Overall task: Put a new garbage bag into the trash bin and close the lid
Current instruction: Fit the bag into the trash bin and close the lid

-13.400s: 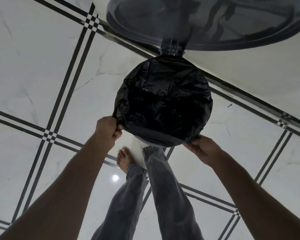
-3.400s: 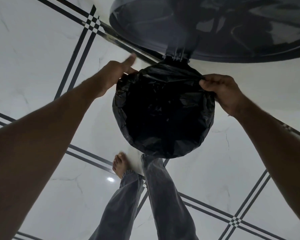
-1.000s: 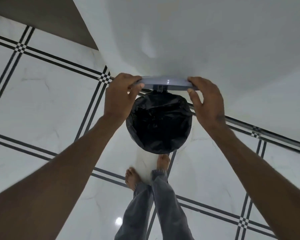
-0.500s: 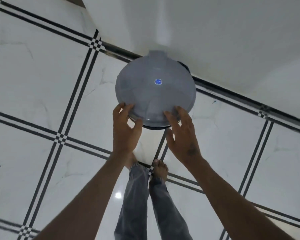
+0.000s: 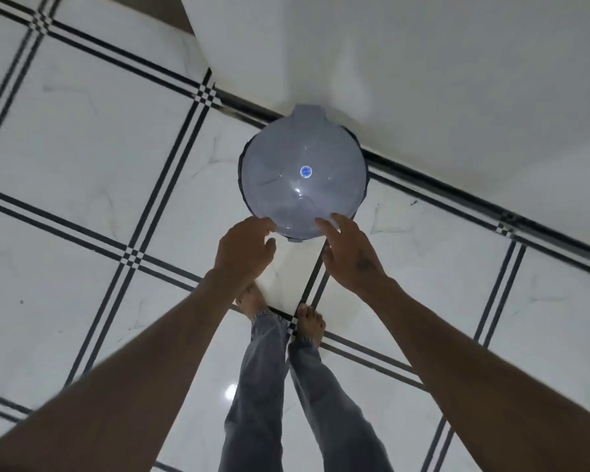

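Observation:
The round grey lid (image 5: 304, 172) lies flat over the trash bin, with a small blue sticker at its centre. A thin dark rim of the bin (image 5: 364, 189) shows around the lid's edge; the black garbage bag is hidden beneath. My left hand (image 5: 244, 250) hovers at the lid's near-left edge, fingers apart, fingertips about touching it. My right hand (image 5: 349, 253) is at the near-right edge, fingers spread, holding nothing.
The bin stands against a white wall (image 5: 423, 80) on a glossy white tiled floor (image 5: 82, 148) with black double lines. My bare feet (image 5: 309, 323) and grey trouser legs are just in front of the bin.
The bag was tucked around the rim, then both hands swung the lid down. Since half a second ago the hands have slid back off the lid to its near edge.

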### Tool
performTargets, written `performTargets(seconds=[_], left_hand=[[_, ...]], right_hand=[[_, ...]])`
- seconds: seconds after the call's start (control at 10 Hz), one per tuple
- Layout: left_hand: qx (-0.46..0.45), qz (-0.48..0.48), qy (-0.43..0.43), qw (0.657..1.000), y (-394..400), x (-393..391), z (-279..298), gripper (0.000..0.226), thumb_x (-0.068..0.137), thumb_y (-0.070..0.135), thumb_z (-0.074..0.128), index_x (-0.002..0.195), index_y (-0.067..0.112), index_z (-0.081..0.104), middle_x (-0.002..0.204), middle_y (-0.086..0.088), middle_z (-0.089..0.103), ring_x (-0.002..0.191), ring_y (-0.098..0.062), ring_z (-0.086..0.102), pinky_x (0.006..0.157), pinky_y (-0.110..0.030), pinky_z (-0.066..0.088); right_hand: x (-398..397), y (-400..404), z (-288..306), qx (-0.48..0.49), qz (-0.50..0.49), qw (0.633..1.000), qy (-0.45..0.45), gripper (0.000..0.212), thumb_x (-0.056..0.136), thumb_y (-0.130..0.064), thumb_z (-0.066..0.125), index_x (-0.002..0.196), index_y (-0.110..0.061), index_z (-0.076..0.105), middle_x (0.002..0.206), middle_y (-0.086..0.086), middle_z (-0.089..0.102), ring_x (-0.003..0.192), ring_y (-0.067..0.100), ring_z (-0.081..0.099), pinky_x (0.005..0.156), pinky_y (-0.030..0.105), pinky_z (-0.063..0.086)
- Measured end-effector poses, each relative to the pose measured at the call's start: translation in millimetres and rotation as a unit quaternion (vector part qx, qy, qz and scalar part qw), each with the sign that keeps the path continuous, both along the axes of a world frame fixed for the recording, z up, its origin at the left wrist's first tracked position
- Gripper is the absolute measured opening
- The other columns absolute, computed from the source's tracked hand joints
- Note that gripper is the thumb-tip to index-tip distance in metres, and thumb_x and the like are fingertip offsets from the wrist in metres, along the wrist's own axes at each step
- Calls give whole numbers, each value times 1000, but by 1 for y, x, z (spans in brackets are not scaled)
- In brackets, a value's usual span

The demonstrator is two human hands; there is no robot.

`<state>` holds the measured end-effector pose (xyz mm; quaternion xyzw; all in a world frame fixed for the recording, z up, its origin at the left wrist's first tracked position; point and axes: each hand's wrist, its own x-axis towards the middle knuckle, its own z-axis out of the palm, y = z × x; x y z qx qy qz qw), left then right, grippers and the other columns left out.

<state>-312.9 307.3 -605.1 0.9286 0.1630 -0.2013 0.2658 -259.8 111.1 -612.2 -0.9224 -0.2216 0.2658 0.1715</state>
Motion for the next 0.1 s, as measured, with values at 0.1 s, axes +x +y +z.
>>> performTargets(seconds=[0.1], left_hand=[[27, 26, -74, 997, -3, -9, 89, 18, 90, 15, 56, 103, 21, 67, 103, 4, 70, 94, -18, 64, 76, -23, 38]], right_hand=[[11, -3, 82, 56, -13, 997, -56, 53, 83, -2, 57, 135, -9, 55, 137, 22, 54, 124, 41, 53, 102, 47, 48]])
